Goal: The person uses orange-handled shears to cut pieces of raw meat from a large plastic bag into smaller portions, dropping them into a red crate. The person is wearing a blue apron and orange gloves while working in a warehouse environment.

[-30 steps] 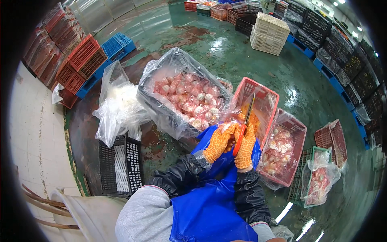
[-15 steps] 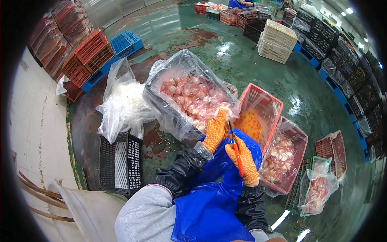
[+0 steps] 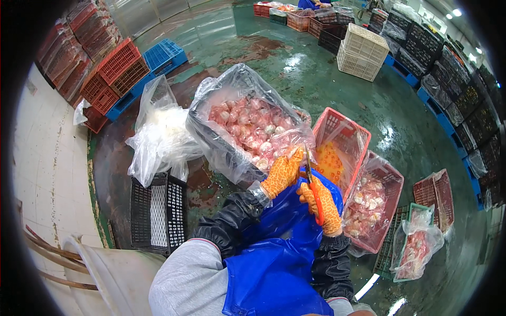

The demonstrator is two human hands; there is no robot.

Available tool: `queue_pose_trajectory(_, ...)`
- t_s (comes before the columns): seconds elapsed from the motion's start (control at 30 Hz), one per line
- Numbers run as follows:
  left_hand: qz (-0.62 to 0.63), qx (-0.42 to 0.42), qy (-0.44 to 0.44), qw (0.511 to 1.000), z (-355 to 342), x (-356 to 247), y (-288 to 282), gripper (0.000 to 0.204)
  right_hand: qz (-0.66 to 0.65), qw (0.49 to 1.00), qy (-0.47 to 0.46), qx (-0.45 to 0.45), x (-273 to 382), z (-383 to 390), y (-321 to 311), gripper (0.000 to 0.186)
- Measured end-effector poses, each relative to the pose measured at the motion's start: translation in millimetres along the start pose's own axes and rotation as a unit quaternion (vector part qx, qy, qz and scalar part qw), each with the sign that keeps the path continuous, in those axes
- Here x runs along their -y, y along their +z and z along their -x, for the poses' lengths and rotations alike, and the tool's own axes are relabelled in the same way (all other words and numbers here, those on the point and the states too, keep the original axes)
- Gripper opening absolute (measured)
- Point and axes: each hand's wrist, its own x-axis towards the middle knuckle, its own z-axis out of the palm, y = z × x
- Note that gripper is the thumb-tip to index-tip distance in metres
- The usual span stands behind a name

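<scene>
My left hand (image 3: 285, 171), in an orange patterned glove, is closed at the near right corner of a black crate (image 3: 210, 138) lined with clear plastic. What its fingers hold is hidden. Pinkish-white, roundish pieces of what looks like raw meat (image 3: 247, 122) fill that crate. Just to the right, my right hand (image 3: 326, 208), gloved alike, is wrapped round red-handled scissors (image 3: 318, 200), their dark blades pointing up beside the left fingertips. Beyond it stands a red crate (image 3: 358, 129) with orange, yolk-like lumps (image 3: 330, 162) in yellowish liquid. A blue apron (image 3: 279, 268) covers my lap.
Right of me are a dark red crate (image 3: 387, 224) of similar pieces and a smaller green crate (image 3: 401, 253) with plastic. At left lie a black crate (image 3: 142, 218) and a heap of clear plastic bags (image 3: 163, 131). Crate stacks line the wet green floor (image 3: 295, 95).
My left hand has drawn back slightly from the pieces, its fingers shifting right. My right hand has moved a little right, and the scissors now stand more upright.
</scene>
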Motion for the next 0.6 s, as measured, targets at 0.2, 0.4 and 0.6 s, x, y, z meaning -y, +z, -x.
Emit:
queue_pose_trajectory(0.2,0.094,0.142,-0.136,0.976,-1,-34,-16,0.056,-0.111,0.987,0.113,0.027,20,9,-11,0.046)
queue_pose_trajectory(0.4,0.250,0.137,-0.152,0.946,-15,-17,-4,0.033,-0.344,0.932,0.097,0.063,-13,-6,-15,0.059)
queue_pose_trajectory(0.6,-0.111,0.006,-0.025,0.993,-36,-10,21,0.040,-0.350,0.926,0.139,0.016,-24,-29,-25,0.061)
